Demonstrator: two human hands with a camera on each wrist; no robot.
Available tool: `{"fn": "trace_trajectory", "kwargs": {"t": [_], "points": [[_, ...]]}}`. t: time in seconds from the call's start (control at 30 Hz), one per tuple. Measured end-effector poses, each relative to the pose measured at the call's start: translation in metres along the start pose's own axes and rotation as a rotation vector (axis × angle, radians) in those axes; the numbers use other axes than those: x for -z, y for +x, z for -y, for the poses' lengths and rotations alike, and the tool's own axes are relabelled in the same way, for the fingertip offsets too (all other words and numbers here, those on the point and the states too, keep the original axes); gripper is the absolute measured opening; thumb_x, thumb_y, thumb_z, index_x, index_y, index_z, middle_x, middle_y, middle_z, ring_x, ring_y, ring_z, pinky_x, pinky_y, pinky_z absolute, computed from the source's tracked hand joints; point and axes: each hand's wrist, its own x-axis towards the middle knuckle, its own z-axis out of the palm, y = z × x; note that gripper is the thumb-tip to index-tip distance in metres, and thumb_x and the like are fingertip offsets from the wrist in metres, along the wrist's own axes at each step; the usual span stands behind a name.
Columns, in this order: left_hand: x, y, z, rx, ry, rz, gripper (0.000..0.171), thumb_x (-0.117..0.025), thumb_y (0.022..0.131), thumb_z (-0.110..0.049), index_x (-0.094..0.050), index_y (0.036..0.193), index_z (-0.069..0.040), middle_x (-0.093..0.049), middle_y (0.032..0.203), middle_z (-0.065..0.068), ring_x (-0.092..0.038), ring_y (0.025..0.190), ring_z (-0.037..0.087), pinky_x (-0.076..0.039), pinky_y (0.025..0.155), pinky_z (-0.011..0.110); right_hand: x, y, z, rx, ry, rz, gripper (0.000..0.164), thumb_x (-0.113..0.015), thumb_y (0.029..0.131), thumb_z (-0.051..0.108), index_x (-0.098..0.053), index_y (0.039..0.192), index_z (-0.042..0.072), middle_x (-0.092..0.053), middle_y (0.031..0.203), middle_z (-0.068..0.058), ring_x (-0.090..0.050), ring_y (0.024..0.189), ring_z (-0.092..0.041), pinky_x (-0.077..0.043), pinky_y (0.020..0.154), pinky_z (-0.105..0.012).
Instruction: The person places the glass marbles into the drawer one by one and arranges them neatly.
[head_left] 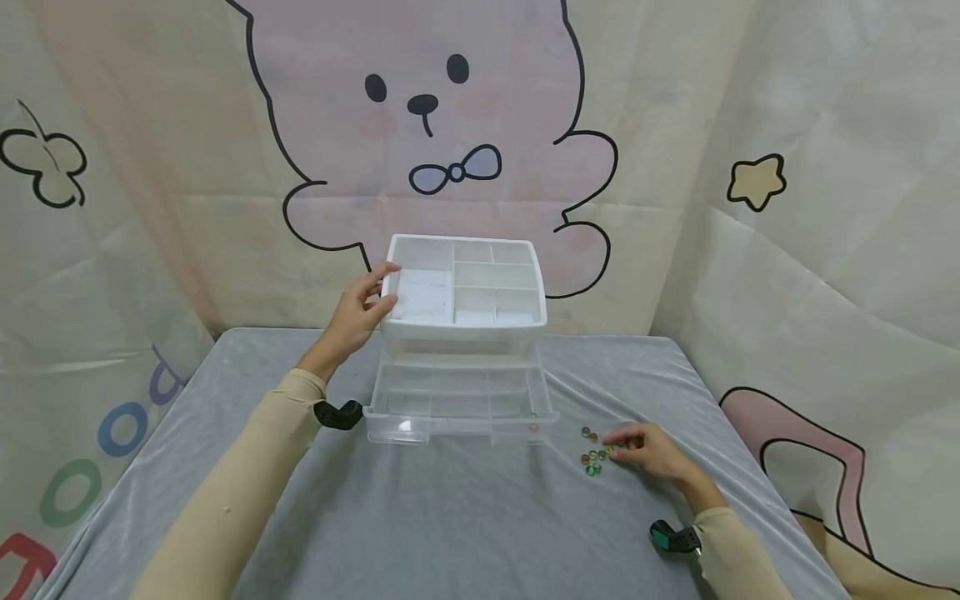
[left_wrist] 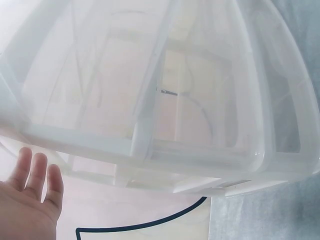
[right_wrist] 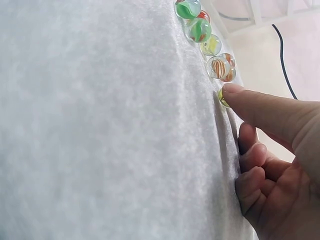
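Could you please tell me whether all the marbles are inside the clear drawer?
No, in the head view several marbles lie on the grey cloth beside the clear drawer.

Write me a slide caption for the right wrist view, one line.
Right hand, with curled fingers, touches a yellow marble near other marbles on grey cloth.
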Motion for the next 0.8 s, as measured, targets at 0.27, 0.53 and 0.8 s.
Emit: {"fn": "trace_trajectory", "kwargs": {"t": [0.27,0.53,0.8], "points": [[0.0002,-0.0002,0.0008,-0.001,0.003,0.005,0.053,-0.05,0.104,-0.011,-0.039,0.155,-0.009,-0.038,0.158,0.02,-0.047,0.133,0.038,-0.043,0.086,0.014,0.0005,0.0015,-0.0056,0.034,-0.003,0.005,0.02,-0.072,0.089,0.002,-0.073,0.105,-0.01,-0.056,0.068,-0.007,-0.04,0.058,0.001,-0.039,0.053,-0.021],[-0.0002,-0.0018,-0.0014,-0.035,-0.001,-0.004,0.051,-0.051,0.103,-0.012,-0.041,0.153,-0.007,-0.04,0.155,0.024,-0.049,0.131,0.04,-0.045,0.085,0.013,0.001,0.0012,-0.0064,0.041,0.005,0.003,0.018,-0.072,0.09,0.001,-0.074,0.105,-0.009,-0.057,0.069,-0.005,-0.041,0.058,0.001,-0.04,0.053,-0.021],[-0.001,-0.0018,-0.0018,-0.037,-0.011,-0.008,0.05,-0.052,0.103,-0.01,-0.042,0.152,-0.004,-0.039,0.154,0.027,-0.05,0.128,0.038,-0.045,0.085,0.013,0.0002,-0.0007,-0.005,0.022,0.041,-0.026,0.019,-0.072,0.09,0.001,-0.073,0.104,-0.011,-0.062,0.076,-0.006,-0.044,0.063,-0.001,-0.041,0.056,-0.021]]}}
